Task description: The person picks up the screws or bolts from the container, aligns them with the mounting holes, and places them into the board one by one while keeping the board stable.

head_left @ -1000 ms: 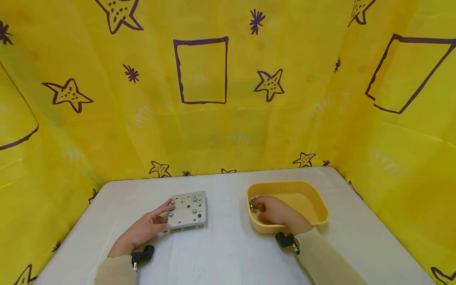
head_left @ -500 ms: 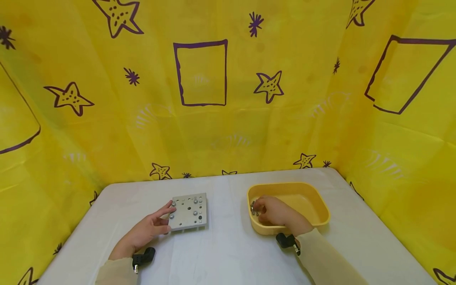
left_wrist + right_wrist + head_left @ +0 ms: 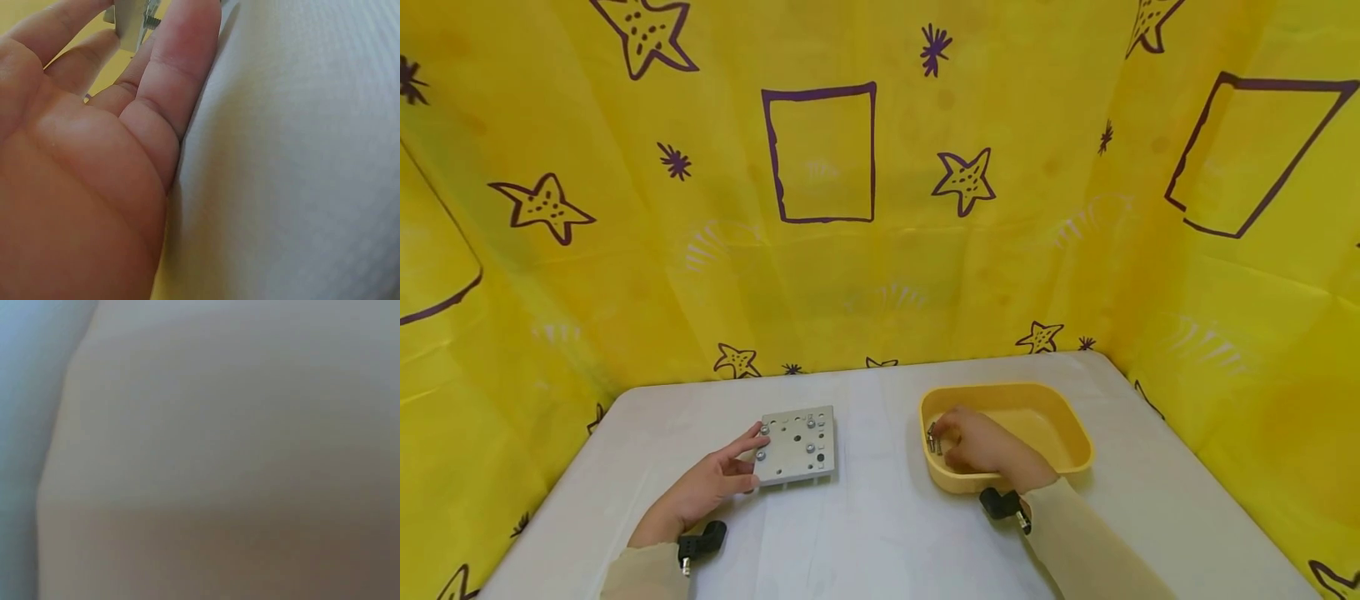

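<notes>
A square pale metal plate with several holes sits on the table at centre left, with several bolts standing in it. My left hand holds its left edge, fingers on the top edge and thumb by the lower left corner. The left wrist view catches a bit of the plate and a bolt's thread beyond the fingers. My right hand reaches into a yellow tray, fingers bent down beside several small metal bolts at the left wall. Its fingertips are hidden, and I cannot tell whether they pinch a bolt.
A white-covered table bears both plate and tray, with a gap of tabletop between them. Yellow patterned cloth encloses the back and sides. Each wrist carries a small black device. The right wrist view is a pale blur.
The right hand stays in the tray, its fingers shifting slightly among the bolts, which lie a little differently. The left hand and plate keep their places.
</notes>
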`<state>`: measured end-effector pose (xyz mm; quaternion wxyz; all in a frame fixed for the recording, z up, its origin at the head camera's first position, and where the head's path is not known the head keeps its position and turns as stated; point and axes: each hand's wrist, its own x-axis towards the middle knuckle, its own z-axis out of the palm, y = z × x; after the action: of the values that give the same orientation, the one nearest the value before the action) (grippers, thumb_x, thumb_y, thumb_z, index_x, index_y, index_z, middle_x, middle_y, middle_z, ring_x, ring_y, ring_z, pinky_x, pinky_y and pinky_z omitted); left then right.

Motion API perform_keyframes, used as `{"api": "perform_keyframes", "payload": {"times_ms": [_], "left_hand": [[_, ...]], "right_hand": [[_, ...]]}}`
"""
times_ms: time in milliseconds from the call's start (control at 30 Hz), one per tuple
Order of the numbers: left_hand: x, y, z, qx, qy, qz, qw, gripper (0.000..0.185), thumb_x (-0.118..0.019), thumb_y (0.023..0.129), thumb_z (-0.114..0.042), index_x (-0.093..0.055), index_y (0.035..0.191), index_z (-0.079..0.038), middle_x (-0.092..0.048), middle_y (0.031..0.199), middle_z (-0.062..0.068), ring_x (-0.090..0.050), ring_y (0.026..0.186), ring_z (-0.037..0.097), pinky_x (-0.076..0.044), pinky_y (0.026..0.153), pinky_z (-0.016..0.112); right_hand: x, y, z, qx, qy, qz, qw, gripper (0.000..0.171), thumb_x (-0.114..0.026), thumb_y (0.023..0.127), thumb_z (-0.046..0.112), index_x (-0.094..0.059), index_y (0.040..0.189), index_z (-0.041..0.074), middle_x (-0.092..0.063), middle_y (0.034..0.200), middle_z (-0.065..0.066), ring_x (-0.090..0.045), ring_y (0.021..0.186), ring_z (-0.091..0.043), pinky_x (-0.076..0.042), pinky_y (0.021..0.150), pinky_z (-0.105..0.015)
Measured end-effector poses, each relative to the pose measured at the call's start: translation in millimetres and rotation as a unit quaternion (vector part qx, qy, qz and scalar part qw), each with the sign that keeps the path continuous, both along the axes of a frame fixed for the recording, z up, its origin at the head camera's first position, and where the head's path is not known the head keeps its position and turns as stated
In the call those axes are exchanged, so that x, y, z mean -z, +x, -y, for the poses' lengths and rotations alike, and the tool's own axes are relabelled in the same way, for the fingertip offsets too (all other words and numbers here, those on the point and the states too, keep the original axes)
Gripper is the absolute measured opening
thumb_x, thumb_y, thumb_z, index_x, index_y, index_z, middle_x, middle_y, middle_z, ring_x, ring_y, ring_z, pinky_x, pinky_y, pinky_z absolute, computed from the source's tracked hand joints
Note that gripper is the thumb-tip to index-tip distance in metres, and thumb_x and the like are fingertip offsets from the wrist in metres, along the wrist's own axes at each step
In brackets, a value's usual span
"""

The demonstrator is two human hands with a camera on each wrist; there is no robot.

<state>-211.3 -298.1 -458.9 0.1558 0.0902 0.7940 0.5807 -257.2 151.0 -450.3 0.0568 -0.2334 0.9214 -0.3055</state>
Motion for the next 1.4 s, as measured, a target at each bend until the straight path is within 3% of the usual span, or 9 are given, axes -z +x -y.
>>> {"api": "perform_keyframes", "payload": {"times_ms": [200,600,1000,1133,1267,1400], "left_hand": [[-1.7,-0.9,2,0.003,-0.005,-0.006,1.0,0.07,-0.075,0.088,-0.01,-0.044,0.151,-0.006,-0.007,0.166,-0.002,-0.05,0.121,0.034,-0.05,0.086,0.029],[-1.8,0.1,1,-0.002,0.002,0.002,1.0,0.069,-0.075,0.088,-0.008,-0.045,0.15,-0.007,-0.007,0.166,-0.002,-0.051,0.118,0.033,-0.05,0.086,0.029],[1.5,-0.3,0,-0.034,-0.025,0.011,0.9991,0.068,-0.078,0.086,-0.011,-0.05,0.148,-0.013,-0.013,0.165,-0.008,-0.05,0.118,0.031,-0.05,0.087,0.031],[2.1,-0.7,0,-0.03,-0.021,0.011,0.9993,0.068,-0.078,0.086,-0.012,-0.05,0.148,-0.012,-0.012,0.165,-0.007,-0.049,0.118,0.032,-0.05,0.087,0.031],[2.9,-0.9,0,-0.021,-0.014,0.012,0.9996,0.069,-0.078,0.086,-0.012,-0.049,0.148,-0.012,-0.011,0.166,-0.006,-0.05,0.119,0.032,-0.05,0.088,0.031],[3.4,-1.3,0,-0.024,-0.017,0.009,0.9995,0.069,-0.079,0.085,-0.013,-0.049,0.148,-0.012,-0.012,0.166,-0.007,-0.05,0.118,0.032,-0.05,0.087,0.031]], "right_hand": [[-1.5,0.0,1,0.018,0.019,0.027,0.999,0.049,-0.078,0.075,0.001,-0.067,0.121,0.015,-0.052,0.13,-0.007,-0.052,0.108,-0.024,-0.041,0.097,-0.043],[1.8,-1.3,1,0.003,0.041,-0.016,0.999,0.039,-0.075,0.075,0.0,-0.069,0.113,0.008,-0.062,0.115,-0.007,-0.055,0.106,-0.027,-0.04,0.099,-0.046],[-3.0,-1.6,6,0.054,0.105,-0.055,0.991,0.008,-0.072,0.083,0.002,-0.07,0.086,0.009,-0.062,0.083,0.001,-0.057,0.079,-0.02,-0.049,0.082,-0.042],[-12.3,4.5,4,0.078,0.116,-0.055,0.989,0.003,-0.071,0.087,0.005,-0.07,0.089,0.006,-0.063,0.083,-0.001,-0.056,0.077,-0.02,-0.05,0.081,-0.042],[-33.3,10.1,0,0.116,0.07,-0.041,0.99,0.013,-0.068,0.091,0.005,-0.071,0.104,0.003,-0.067,0.094,-0.003,-0.06,0.086,-0.021,-0.05,0.085,-0.042],[-60.6,6.9,2,0.145,-0.069,0.005,0.987,0.023,-0.068,0.092,0.003,-0.07,0.114,0.003,-0.067,0.106,-0.009,-0.062,0.096,-0.024,-0.051,0.085,-0.042]]}}
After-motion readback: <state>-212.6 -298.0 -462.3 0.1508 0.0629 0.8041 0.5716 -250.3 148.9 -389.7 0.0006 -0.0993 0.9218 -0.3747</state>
